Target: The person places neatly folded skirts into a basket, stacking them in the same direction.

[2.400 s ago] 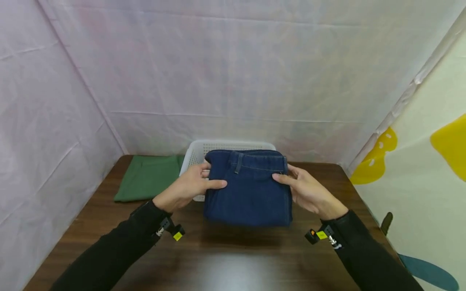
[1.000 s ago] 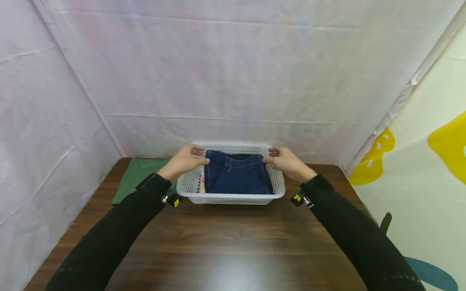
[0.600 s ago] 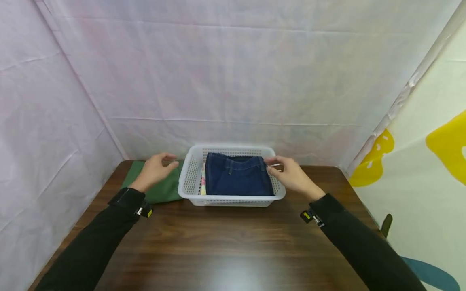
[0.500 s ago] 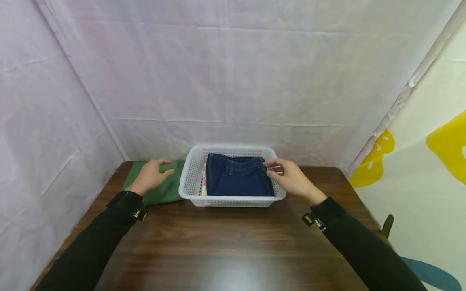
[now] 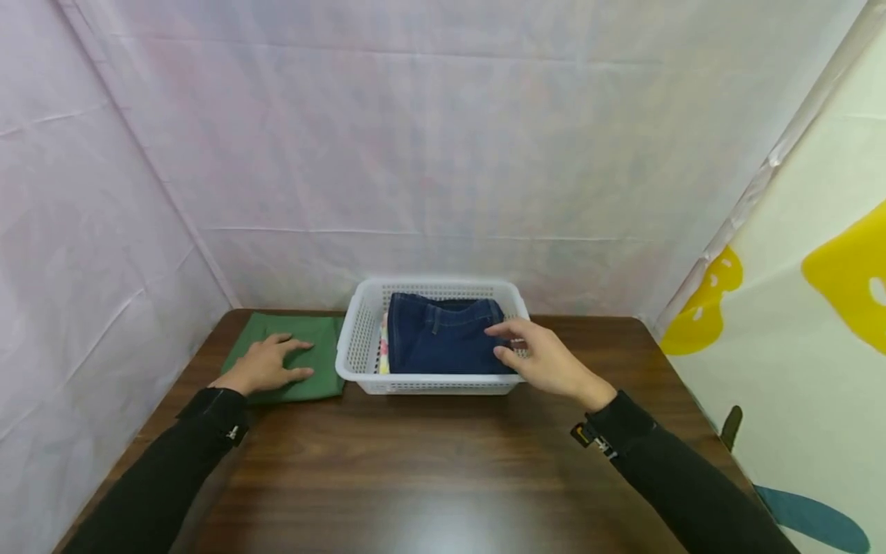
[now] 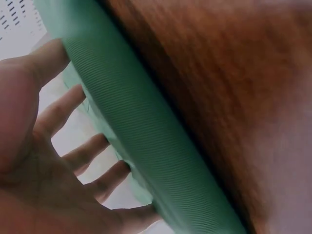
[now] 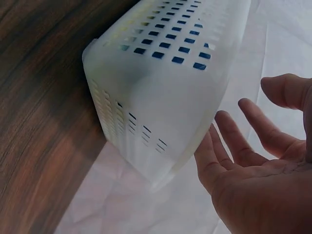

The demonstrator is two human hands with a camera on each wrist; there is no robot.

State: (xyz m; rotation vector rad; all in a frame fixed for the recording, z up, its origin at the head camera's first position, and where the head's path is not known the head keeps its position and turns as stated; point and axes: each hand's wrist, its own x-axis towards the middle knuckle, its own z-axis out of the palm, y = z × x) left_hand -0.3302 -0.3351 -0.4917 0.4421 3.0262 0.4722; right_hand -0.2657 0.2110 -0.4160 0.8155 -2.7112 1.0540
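- Setting: a small staged recording booth, not a lived-in room.
- Pale creased sheeting point(image 5: 443, 138) hangs as the back and left walls, its fold lines visible.
- A cream curtain with yellow and teal shapes point(image 5: 817, 308) closes the right side.
- A dark wooden table point(image 5: 429, 469) fills the floor of the booth.
- Props: a white perforated plastic basket point(image 5: 360, 346) and folded clothes, as in a laundry set-up.
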